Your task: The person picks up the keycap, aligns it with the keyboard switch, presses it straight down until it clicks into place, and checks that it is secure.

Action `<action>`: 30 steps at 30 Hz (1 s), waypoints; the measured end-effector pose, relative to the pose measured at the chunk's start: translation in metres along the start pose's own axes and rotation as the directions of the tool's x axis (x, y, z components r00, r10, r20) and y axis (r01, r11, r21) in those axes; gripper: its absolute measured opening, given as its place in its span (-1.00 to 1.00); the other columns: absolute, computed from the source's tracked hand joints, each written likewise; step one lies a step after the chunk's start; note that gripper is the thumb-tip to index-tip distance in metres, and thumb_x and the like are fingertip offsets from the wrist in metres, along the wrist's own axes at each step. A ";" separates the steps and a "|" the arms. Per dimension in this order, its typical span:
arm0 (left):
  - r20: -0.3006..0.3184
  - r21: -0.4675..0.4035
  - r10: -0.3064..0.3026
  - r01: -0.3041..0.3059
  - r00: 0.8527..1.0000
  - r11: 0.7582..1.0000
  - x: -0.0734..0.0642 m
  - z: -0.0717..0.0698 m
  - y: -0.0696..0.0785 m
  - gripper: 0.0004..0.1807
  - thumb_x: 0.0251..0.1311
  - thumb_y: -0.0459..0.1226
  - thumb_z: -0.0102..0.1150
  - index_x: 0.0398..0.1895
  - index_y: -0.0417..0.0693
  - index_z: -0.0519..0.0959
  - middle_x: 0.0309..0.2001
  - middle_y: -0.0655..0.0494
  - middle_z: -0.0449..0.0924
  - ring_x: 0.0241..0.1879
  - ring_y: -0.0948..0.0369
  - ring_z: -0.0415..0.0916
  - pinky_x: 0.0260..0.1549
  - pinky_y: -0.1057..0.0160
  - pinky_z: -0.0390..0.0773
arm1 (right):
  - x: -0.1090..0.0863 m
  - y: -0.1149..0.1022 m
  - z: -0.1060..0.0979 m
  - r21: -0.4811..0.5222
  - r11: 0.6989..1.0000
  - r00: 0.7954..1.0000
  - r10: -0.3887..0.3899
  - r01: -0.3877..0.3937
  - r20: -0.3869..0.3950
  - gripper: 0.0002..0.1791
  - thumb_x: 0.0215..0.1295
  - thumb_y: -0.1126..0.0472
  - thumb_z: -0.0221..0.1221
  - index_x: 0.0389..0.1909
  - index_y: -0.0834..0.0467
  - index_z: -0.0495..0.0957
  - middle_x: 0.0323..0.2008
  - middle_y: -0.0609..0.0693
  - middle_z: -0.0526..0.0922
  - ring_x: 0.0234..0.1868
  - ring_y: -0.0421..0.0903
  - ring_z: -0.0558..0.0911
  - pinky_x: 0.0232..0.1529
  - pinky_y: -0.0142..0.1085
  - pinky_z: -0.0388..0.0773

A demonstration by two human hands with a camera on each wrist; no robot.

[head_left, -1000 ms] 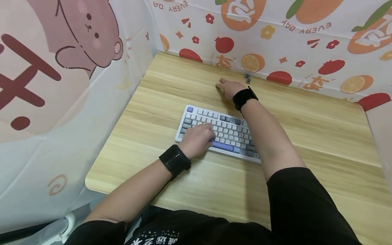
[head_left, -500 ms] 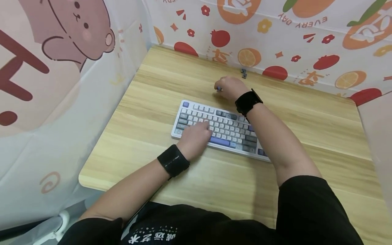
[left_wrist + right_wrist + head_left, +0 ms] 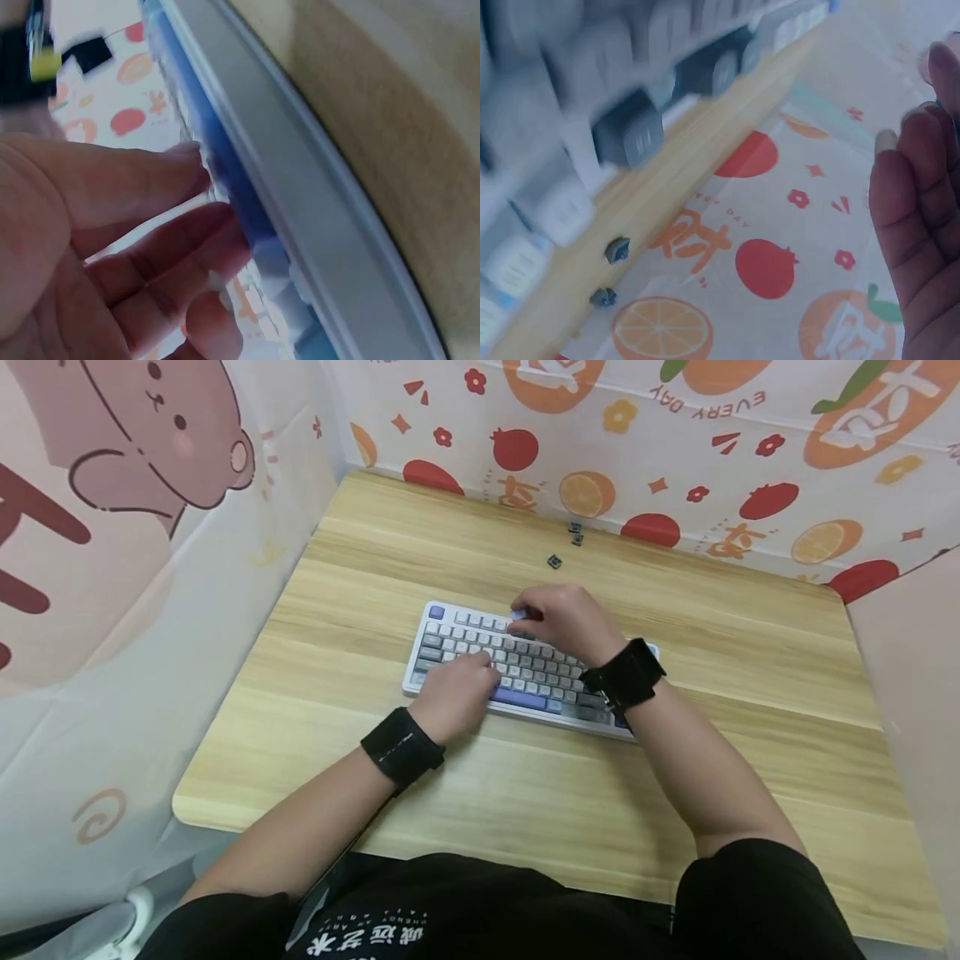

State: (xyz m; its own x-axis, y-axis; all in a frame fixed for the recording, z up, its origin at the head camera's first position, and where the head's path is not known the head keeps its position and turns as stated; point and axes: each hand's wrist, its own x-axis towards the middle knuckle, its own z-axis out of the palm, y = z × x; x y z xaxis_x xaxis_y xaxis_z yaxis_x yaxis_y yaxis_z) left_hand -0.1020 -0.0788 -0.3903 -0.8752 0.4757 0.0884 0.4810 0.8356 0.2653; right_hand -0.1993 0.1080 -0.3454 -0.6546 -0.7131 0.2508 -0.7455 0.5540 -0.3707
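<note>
A white, grey and blue keyboard [image 3: 536, 670] lies on the wooden table [image 3: 480, 793]. My right hand [image 3: 566, 617] is over its back row of keys. Thumb and index finger pinch a small blue piece [image 3: 518, 614], about the size of a keycap and mostly hidden by the fingers. On the front left part of the keyboard rests my left hand [image 3: 457, 689], fingers bent loosely. In the left wrist view, the left hand's thumb and fingertips [image 3: 221, 225] lie apart at the blue space bar [image 3: 240, 180], with nothing seen between them.
Behind the keyboard lies a dark key switch [image 3: 554, 562]. Two more small switches [image 3: 576, 533] lie at the table's back edge, near the fruit-printed curtain [image 3: 450, 427]. A bear-printed curtain [image 3: 187, 577] hangs along the left side.
My right hand has lifted the small blue piece from the back of the table and come toward me over the keyboard. A switch behind it now shows. The left hand stays on the keys.
</note>
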 end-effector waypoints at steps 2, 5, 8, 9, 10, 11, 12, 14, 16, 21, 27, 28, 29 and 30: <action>0.007 -0.088 -0.029 0.030 1.000 0.996 0.002 -0.004 -0.005 -0.84 0.26 -0.36 0.15 -0.25 -0.05 0.72 -0.35 0.07 0.60 -0.39 0.13 0.57 -0.55 0.16 0.56 | -0.012 -0.005 0.001 0.030 0.999 0.997 -0.008 0.010 -0.071 -0.73 0.18 0.11 0.38 -0.18 0.20 0.71 -0.38 -0.03 0.74 -0.47 -0.24 0.56 -0.41 -0.40 0.53; -0.010 -0.232 -0.085 0.080 0.996 0.969 0.003 -0.012 -0.009 -0.79 0.32 -0.27 0.17 -0.06 -0.08 0.69 -0.20 0.02 0.69 -0.25 0.12 0.64 -0.37 0.12 0.62 | -0.029 -0.010 0.004 0.095 0.995 0.988 -0.008 0.022 -0.153 -0.75 0.19 0.18 0.37 -0.16 0.23 0.71 -0.36 -0.01 0.75 -0.45 -0.24 0.59 -0.39 -0.39 0.56; -0.046 -0.384 -0.111 0.085 0.993 0.920 0.004 -0.018 -0.008 -0.67 0.37 -0.19 0.14 0.12 -0.12 0.60 -0.08 0.01 0.70 -0.17 0.13 0.64 -0.25 0.13 0.62 | -0.045 -0.014 0.008 0.157 0.987 0.979 0.009 0.023 -0.202 -0.75 0.22 0.26 0.34 -0.10 0.24 0.69 -0.30 0.02 0.76 -0.38 -0.22 0.63 -0.35 -0.35 0.59; -0.058 -0.435 -0.111 0.075 0.992 0.897 0.004 -0.019 -0.007 -0.65 0.38 -0.18 0.13 0.15 -0.12 0.58 -0.07 0.02 0.69 -0.16 0.15 0.63 -0.23 0.14 0.62 | -0.049 -0.016 0.009 0.169 0.985 0.978 0.017 0.019 -0.209 -0.75 0.24 0.27 0.32 -0.07 0.24 0.68 -0.27 0.03 0.76 -0.37 -0.22 0.64 -0.33 -0.34 0.60; -0.069 -0.488 -0.109 0.061 0.992 0.871 0.004 -0.020 -0.006 -0.63 0.40 -0.17 0.11 0.17 -0.12 0.56 -0.09 0.04 0.69 -0.19 0.17 0.62 -0.24 0.17 0.61 | -0.053 -0.017 0.011 0.179 0.984 0.977 0.021 0.018 -0.213 -0.74 0.26 0.28 0.30 -0.04 0.24 0.67 -0.23 0.04 0.76 -0.36 -0.22 0.65 -0.34 -0.32 0.60; -0.076 -0.540 -0.107 0.049 0.991 0.840 0.005 -0.020 -0.004 -0.63 0.40 -0.16 0.10 0.19 -0.11 0.55 -0.12 0.06 0.69 -0.20 0.19 0.61 -0.24 0.18 0.60 | -0.057 -0.019 0.013 0.184 0.983 0.976 0.023 0.017 -0.214 -0.73 0.28 0.28 0.29 -0.01 0.24 0.66 -0.21 0.05 0.76 -0.36 -0.22 0.64 -0.35 -0.32 0.58; -0.082 -0.595 -0.106 0.036 0.991 0.803 0.006 -0.021 -0.003 -0.63 0.41 -0.16 0.10 0.19 -0.10 0.55 -0.14 0.08 0.69 -0.21 0.21 0.60 -0.26 0.20 0.60 | -0.060 -0.020 0.015 0.186 0.982 0.976 0.024 0.017 -0.215 -0.72 0.30 0.29 0.27 0.02 0.24 0.65 -0.18 0.06 0.76 -0.38 -0.22 0.62 -0.37 -0.31 0.57; -0.094 -0.674 -0.113 0.020 0.989 0.739 0.007 -0.021 -0.001 -0.64 0.39 -0.16 0.13 0.17 -0.08 0.56 -0.20 0.11 0.69 -0.21 0.24 0.60 -0.26 0.22 0.60 | -0.065 -0.023 0.019 0.178 0.984 0.977 0.023 0.015 -0.212 -0.69 0.34 0.29 0.23 0.08 0.23 0.62 -0.13 0.08 0.75 -0.38 -0.21 0.62 -0.37 -0.30 0.55; -0.104 -0.726 -0.134 0.017 0.985 0.688 0.009 -0.021 0.001 -0.67 0.35 -0.18 0.19 0.12 -0.08 0.59 -0.25 0.13 0.67 -0.25 0.25 0.59 -0.32 0.23 0.59 | -0.069 -0.027 0.022 0.166 0.986 0.977 0.019 0.017 -0.213 -0.67 0.37 0.30 0.19 0.13 0.23 0.60 -0.09 0.09 0.75 -0.33 -0.19 0.66 -0.30 -0.30 0.59; -0.108 -0.769 -0.189 0.038 0.976 0.638 0.011 -0.021 0.006 -0.72 0.27 -0.21 0.28 0.00 -0.08 0.66 -0.30 0.13 0.68 -0.31 0.25 0.58 -0.40 0.28 0.54 | -0.078 -0.034 0.021 0.175 0.984 0.976 0.030 0.009 -0.217 -0.64 0.42 0.31 0.12 0.20 0.22 0.54 -0.01 0.11 0.72 -0.02 -0.08 0.71 -0.02 -0.22 0.63; -0.099 -0.756 -0.140 0.017 0.985 0.654 0.014 -0.017 0.011 -0.76 0.27 -0.24 0.27 -0.03 -0.08 0.68 -0.22 0.12 0.73 -0.33 0.28 0.59 -0.40 0.26 0.56 | -0.088 -0.033 0.015 0.367 0.926 0.964 0.172 -0.088 -0.202 -0.73 0.38 0.25 0.20 0.05 0.16 0.66 -0.13 0.00 0.76 -0.16 -0.19 0.70 -0.14 -0.27 0.62; -0.105 -0.753 -0.127 0.005 0.986 0.658 0.015 -0.015 0.012 -0.76 0.27 -0.25 0.27 -0.03 -0.09 0.68 -0.20 0.12 0.74 -0.33 0.29 0.60 -0.38 0.27 0.57 | -0.090 -0.032 0.014 0.405 0.907 0.959 0.206 -0.114 -0.193 -0.74 0.36 0.23 0.22 0.02 0.15 0.68 -0.17 -0.03 0.76 -0.21 -0.20 0.69 -0.20 -0.28 0.61; -0.115 -0.750 -0.115 -0.010 0.987 0.661 0.015 -0.014 0.013 -0.76 0.27 -0.26 0.28 -0.03 -0.09 0.68 -0.19 0.12 0.74 -0.34 0.29 0.60 -0.37 0.27 0.58 | -0.091 -0.031 0.014 0.440 0.887 0.953 0.240 -0.139 -0.183 -0.76 0.34 0.22 0.24 -0.01 0.14 0.69 -0.22 -0.05 0.76 -0.26 -0.21 0.67 -0.26 -0.28 0.60; -0.130 -0.742 -0.102 -0.029 0.986 0.669 0.016 -0.013 0.015 -0.76 0.26 -0.27 0.28 -0.02 -0.10 0.68 -0.19 0.11 0.74 -0.35 0.30 0.60 -0.37 0.28 0.59 | -0.092 -0.031 0.013 0.475 0.865 0.947 0.271 -0.162 -0.170 -0.76 0.33 0.20 0.26 -0.02 0.13 0.68 -0.26 -0.07 0.74 -0.29 -0.20 0.67 -0.29 -0.29 0.59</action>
State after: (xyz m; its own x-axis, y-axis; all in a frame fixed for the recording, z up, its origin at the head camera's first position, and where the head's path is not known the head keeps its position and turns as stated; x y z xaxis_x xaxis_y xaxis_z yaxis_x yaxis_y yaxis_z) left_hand -0.1094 -0.0627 -0.3729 -0.9190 0.3482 0.1851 0.3083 0.3417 0.8878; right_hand -0.1143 0.1510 -0.3683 -0.8436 -0.4526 0.2889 -0.4789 0.3909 -0.7860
